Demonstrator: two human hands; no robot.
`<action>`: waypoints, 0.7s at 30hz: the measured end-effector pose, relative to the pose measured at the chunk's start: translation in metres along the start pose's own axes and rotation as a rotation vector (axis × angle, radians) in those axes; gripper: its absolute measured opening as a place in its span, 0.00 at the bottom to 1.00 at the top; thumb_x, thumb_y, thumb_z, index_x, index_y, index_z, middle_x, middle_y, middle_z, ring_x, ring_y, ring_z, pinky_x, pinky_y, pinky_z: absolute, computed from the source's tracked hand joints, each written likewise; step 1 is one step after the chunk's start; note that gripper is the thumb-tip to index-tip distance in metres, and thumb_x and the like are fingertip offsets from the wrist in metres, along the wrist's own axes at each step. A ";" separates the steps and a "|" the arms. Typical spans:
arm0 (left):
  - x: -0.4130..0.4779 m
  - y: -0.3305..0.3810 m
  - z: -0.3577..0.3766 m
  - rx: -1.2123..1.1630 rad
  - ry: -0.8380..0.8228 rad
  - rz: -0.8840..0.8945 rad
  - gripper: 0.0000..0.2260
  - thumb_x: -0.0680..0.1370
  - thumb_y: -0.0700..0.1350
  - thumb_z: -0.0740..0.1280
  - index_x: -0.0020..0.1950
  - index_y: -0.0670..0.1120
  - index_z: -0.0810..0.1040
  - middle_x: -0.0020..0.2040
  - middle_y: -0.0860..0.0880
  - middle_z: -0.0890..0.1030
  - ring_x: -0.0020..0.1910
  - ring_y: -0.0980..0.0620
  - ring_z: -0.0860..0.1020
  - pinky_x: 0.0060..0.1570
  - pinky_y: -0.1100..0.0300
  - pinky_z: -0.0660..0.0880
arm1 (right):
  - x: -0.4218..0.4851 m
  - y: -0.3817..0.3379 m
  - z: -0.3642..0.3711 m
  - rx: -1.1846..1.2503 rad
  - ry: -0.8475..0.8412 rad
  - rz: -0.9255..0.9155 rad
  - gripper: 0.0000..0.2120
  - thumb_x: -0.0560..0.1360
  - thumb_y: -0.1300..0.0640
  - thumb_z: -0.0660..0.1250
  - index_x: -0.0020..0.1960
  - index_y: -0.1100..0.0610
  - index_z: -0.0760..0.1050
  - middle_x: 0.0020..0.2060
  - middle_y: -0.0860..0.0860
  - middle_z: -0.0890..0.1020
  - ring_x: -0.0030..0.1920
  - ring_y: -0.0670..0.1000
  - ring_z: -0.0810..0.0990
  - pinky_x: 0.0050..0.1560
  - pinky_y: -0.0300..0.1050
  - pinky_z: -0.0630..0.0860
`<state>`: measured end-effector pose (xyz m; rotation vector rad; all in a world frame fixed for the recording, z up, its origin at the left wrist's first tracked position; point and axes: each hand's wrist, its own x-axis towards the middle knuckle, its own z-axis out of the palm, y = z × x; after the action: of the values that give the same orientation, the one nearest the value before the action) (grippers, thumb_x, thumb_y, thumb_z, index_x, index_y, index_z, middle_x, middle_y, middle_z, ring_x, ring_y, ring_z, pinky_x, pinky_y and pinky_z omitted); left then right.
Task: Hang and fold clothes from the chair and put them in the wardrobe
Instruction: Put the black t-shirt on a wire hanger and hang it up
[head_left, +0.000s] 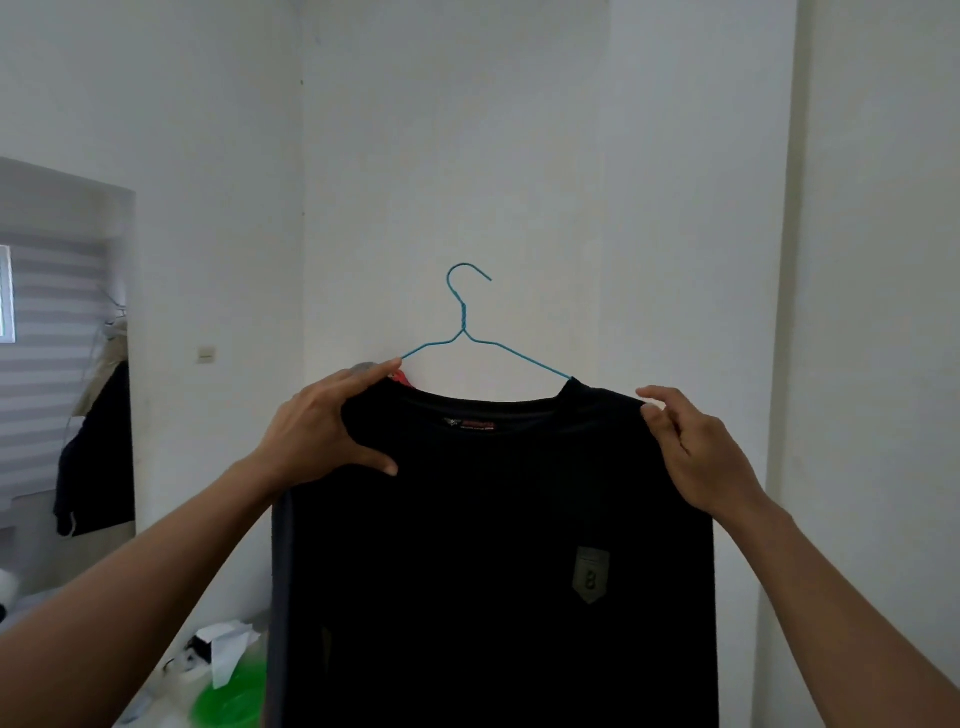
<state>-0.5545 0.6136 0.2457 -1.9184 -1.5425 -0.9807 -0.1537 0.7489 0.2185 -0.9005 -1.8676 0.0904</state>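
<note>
A: While both bare arms reach up in front of a white wall (519, 156), what do the hands hold?

B: A black shirt (493, 545), spread flat at the centre of the frame and filling its lower middle. The left hand (322, 431) clasps one shoulder of the shirt at centre left, with the thumb across the front of the cloth and the fingers over its top edge. The right hand (696, 452) pinches the other shoulder seam at centre right, between thumb and fingertips.

A: Where is the hanger?

B: A blue wire hanger (464, 322) stands above the collar, hook uppermost and caught on nothing. The arm on the right of the frame slips into the neck opening. The other arm runs down to the left hand's fingertips, and I cannot tell whether it passes under the cloth there.

A: Any marks on the shirt?

B: A small red and dark neck label (470, 425) sits inside the collar. A grey patch (590, 571) bearing the figure 8 is on the chest, right of centre.

A: What surrounds it?

B: At the left edge is a striped window blind (47, 364), with a dark garment (98, 457) hanging beside it. A light switch (206, 354) is on the wall. In the lower left are a bright green object (234, 696) and some white paper (228, 649), both blurred.
</note>
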 end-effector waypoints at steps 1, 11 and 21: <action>0.000 0.001 0.000 -0.006 0.006 -0.002 0.53 0.53 0.62 0.83 0.70 0.78 0.57 0.52 0.79 0.69 0.52 0.60 0.72 0.50 0.50 0.76 | -0.001 -0.003 0.002 -0.057 -0.023 -0.030 0.28 0.77 0.30 0.52 0.71 0.42 0.66 0.52 0.44 0.79 0.53 0.50 0.79 0.54 0.50 0.76; 0.002 0.008 -0.006 -0.006 -0.007 0.010 0.54 0.55 0.64 0.82 0.74 0.75 0.53 0.50 0.65 0.73 0.51 0.53 0.75 0.49 0.49 0.77 | 0.018 -0.066 0.025 -0.470 -0.047 -0.388 0.55 0.61 0.26 0.71 0.80 0.45 0.55 0.50 0.48 0.70 0.45 0.50 0.72 0.50 0.51 0.75; -0.031 0.004 -0.009 0.231 -0.172 -0.050 0.68 0.54 0.76 0.74 0.76 0.63 0.29 0.71 0.48 0.73 0.61 0.40 0.78 0.50 0.47 0.78 | -0.011 -0.087 0.035 -0.353 -0.045 -0.231 0.46 0.61 0.28 0.73 0.75 0.33 0.60 0.42 0.44 0.67 0.37 0.45 0.71 0.33 0.37 0.65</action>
<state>-0.5558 0.5868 0.2279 -1.8466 -1.7252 -0.6385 -0.2269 0.6910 0.2309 -0.9153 -2.0528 -0.3740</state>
